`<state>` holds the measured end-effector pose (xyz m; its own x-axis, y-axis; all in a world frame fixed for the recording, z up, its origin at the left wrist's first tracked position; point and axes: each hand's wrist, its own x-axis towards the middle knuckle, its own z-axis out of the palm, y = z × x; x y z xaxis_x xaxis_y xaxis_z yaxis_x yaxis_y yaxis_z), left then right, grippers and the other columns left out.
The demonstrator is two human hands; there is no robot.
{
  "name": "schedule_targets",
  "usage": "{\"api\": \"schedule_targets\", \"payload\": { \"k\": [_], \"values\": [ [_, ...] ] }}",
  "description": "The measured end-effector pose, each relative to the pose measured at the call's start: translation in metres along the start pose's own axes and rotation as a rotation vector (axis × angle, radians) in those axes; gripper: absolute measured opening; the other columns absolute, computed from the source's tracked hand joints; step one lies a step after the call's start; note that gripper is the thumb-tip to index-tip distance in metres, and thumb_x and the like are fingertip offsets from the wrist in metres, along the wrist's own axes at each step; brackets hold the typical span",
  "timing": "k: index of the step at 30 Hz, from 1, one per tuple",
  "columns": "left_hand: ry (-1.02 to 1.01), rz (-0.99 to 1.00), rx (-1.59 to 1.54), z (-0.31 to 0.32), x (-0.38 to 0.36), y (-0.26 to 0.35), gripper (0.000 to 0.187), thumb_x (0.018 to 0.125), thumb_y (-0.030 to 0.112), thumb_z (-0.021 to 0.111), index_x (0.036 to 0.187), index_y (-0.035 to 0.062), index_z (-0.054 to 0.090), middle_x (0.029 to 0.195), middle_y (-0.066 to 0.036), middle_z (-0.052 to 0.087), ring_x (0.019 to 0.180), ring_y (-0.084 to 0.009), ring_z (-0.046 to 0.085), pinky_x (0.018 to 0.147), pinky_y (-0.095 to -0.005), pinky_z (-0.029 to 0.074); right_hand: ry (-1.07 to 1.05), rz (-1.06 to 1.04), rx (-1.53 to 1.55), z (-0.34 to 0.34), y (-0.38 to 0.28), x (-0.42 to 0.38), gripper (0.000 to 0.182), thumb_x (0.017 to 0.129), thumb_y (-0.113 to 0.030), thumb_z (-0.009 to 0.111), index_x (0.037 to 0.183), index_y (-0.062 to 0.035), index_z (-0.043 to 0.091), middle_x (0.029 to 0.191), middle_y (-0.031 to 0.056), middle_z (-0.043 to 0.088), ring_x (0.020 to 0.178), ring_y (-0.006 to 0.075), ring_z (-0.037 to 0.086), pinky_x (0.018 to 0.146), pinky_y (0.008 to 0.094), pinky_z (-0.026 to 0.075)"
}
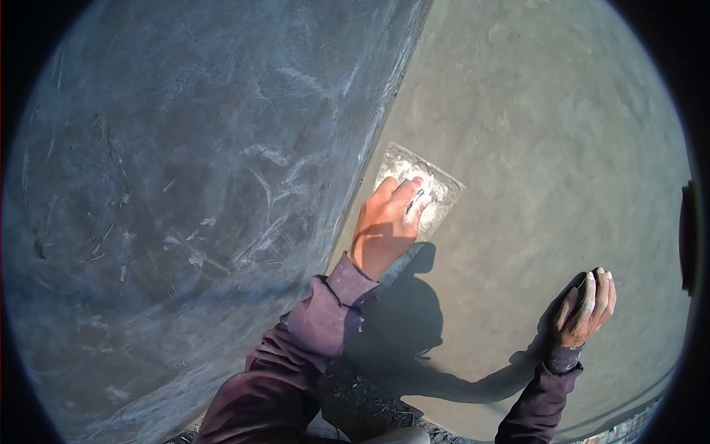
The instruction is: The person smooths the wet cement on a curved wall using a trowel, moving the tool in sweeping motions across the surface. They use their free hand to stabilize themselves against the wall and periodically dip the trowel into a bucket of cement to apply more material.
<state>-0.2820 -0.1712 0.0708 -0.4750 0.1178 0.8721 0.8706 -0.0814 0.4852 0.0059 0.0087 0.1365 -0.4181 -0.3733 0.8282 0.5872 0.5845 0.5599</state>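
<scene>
My left hand (386,228) is wrapped round the grip of a rectangular plastering float (438,194), its back crusted with pale plaster. The float lies against the smooth grey-beige plastered surface (510,170), close to the edge where that surface meets the darker one. Most of the grip is hidden under my fingers. Lower and to the right, my right hand (588,309) rests at the plastered surface with its fingers extended and the thumb apart. Nothing shows in it.
A dark blue-grey panel (170,170) with whitish scuffs fills the left side, bounded by a slanting edge. Rough dark soil (370,396) lies at the bottom. Shadows of my head and right arm fall across the plaster. A dark object (688,237) stands at the far right rim.
</scene>
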Motion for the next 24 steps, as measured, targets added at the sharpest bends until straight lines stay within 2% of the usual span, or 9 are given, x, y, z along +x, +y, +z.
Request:
{"api": "schedule_targets", "payload": {
  "k": [1, 3, 7, 9, 12, 14, 17, 21, 24],
  "values": [
    [0.056, 0.061, -0.013, 0.0, 0.034, 0.011, 0.025, 0.078, 0.005, 0.067, 0.101, -0.0023, 0.063, 0.087, -0.019, 0.061, 0.077, -0.0347, 0.06, 0.067, -0.0354, 0.049, 0.001, 0.009, -0.001, 0.002, -0.002, 0.001, 0.032, 0.084, -0.004, 0.054, 0.114, 0.004, 0.056, 0.12, 0.0204, 0.055, 0.115, 0.0365, 0.049, 0.099, 0.0476, 0.038],
    [0.034, 0.051, -0.066, 0.002, 0.027, 0.001, 0.025, 0.077, 0.004, 0.068, 0.1, -0.0031, 0.063, 0.088, -0.019, 0.062, 0.077, -0.0348, 0.061, 0.068, -0.0352, 0.049, 0.023, 0.007, 0.024, 0.006, -0.001, 0.004, 0.031, 0.084, -0.005, 0.053, 0.113, 0.0039, 0.057, 0.12, 0.0203, 0.056, 0.115, 0.0365, 0.049, 0.098, 0.0477, 0.038],
    [-0.007, -0.096, -0.024, 0.008, -0.095, -0.065, 0.023, 0.079, 0.005, 0.07, 0.099, -0.0038, 0.064, 0.082, -0.017, 0.063, 0.07, -0.0277, 0.063, 0.065, -0.0333, 0.05, 0.007, 0.027, 0.023, 0.002, 0.0, -0.001, 0.031, 0.085, -0.004, 0.053, 0.114, 0.0034, 0.056, 0.119, 0.0203, 0.056, 0.114, 0.0373, 0.05, 0.098, 0.0475, 0.039],
    [-0.016, -0.104, -0.003, 0.005, -0.105, -0.062, 0.024, 0.078, 0.006, 0.07, 0.1, -0.0025, 0.065, 0.079, -0.015, 0.061, 0.07, -0.0278, 0.061, 0.064, -0.0321, 0.049, 0.0, 0.027, 0.015, -0.001, 0.001, 0.0, 0.032, 0.085, -0.003, 0.052, 0.116, 0.0032, 0.055, 0.119, 0.0203, 0.056, 0.114, 0.0377, 0.05, 0.098, 0.0475, 0.039],
    [-0.028, -0.053, 0.079, 0.005, -0.03, -0.019, 0.025, 0.078, 0.007, 0.069, 0.101, -0.0015, 0.065, 0.082, -0.016, 0.062, 0.074, -0.0306, 0.062, 0.064, -0.032, 0.049, 0.024, 0.02, 0.032, 0.004, 0.003, -0.001, 0.033, 0.085, -0.003, 0.052, 0.117, 0.0032, 0.054, 0.119, 0.0202, 0.056, 0.114, 0.038, 0.05, 0.098, 0.0475, 0.039],
    [0.065, 0.134, 0.005, 0.007, 0.048, 0.013, 0.027, 0.076, 0.005, 0.07, 0.102, -0.0014, 0.064, 0.087, -0.018, 0.064, 0.077, -0.0325, 0.062, 0.065, -0.0326, 0.049, 0.034, 0.008, 0.072, 0.004, 0.002, -0.002, 0.033, 0.084, -0.002, 0.052, 0.117, 0.0036, 0.053, 0.119, 0.02, 0.056, 0.114, 0.0382, 0.05, 0.097, 0.0474, 0.039],
    [0.04, 0.123, -0.023, 0.003, 0.04, 0.005, 0.028, 0.075, 0.002, 0.071, 0.101, -0.0016, 0.064, 0.092, -0.019, 0.065, 0.078, -0.0328, 0.063, 0.067, -0.0326, 0.05, 0.018, 0.029, 0.092, 0.004, 0.002, -0.005, 0.035, 0.083, -0.001, 0.053, 0.118, 0.0042, 0.053, 0.119, 0.0202, 0.056, 0.114, 0.0389, 0.05, 0.097, 0.047, 0.04],
    [-0.012, -0.101, -0.022, 0.008, -0.117, -0.071, 0.024, 0.077, 0.003, 0.07, 0.099, -0.0024, 0.064, 0.082, -0.016, 0.063, 0.073, -0.0304, 0.063, 0.066, -0.0326, 0.05, 0.035, 0.059, 0.112, 0.003, 0.004, -0.003, 0.033, 0.082, -0.001, 0.053, 0.115, 0.0043, 0.055, 0.118, 0.0199, 0.057, 0.114, 0.0381, 0.05, 0.097, 0.0465, 0.04],
    [-0.034, -0.141, 0.034, 0.007, -0.132, -0.063, 0.027, 0.076, 0.002, 0.07, 0.102, -0.0019, 0.064, 0.083, -0.016, 0.061, 0.073, -0.0304, 0.062, 0.065, -0.0338, 0.05, 0.061, 0.054, 0.114, 0.003, 0.004, -0.002, 0.031, 0.082, -0.003, 0.054, 0.113, 0.0037, 0.057, 0.118, 0.0191, 0.057, 0.114, 0.037, 0.05, 0.097, 0.0461, 0.04]
  ]
}}
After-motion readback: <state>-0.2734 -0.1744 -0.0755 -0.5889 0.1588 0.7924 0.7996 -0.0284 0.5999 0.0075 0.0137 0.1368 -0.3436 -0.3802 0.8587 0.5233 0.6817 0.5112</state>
